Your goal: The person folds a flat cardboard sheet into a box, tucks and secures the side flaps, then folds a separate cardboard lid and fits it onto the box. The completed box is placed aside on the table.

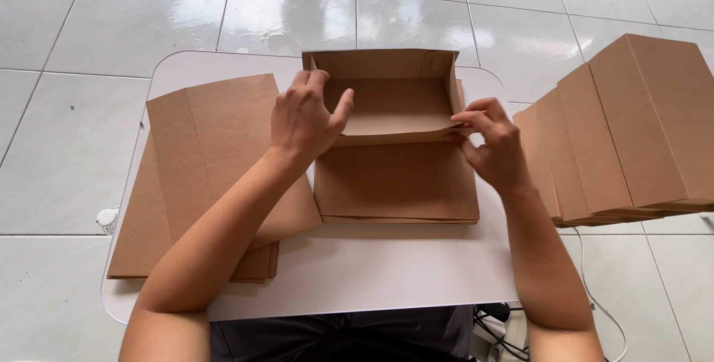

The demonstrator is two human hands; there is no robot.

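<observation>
- Left hand (305,120) is at the left end of a half-folded cardboard box (390,98); fingers curl over the left wall and the thumb presses on its inner side, so the wall is pinched.
- Right hand (494,143) pinches the box's front right corner flap between thumb and fingertips.
- The box stands toward the far edge of the white table (372,273), near the middle, with back and side walls raised and the front panel lying flat.
- A stack of flat cardboard sheets (208,169) lies along the table's left edge, slightly overhanging it.
- Folded boxes (632,131) lean in a row just off the right edge, over the tiled floor (74,35).
- Cables (498,325) lie below the near right corner.
</observation>
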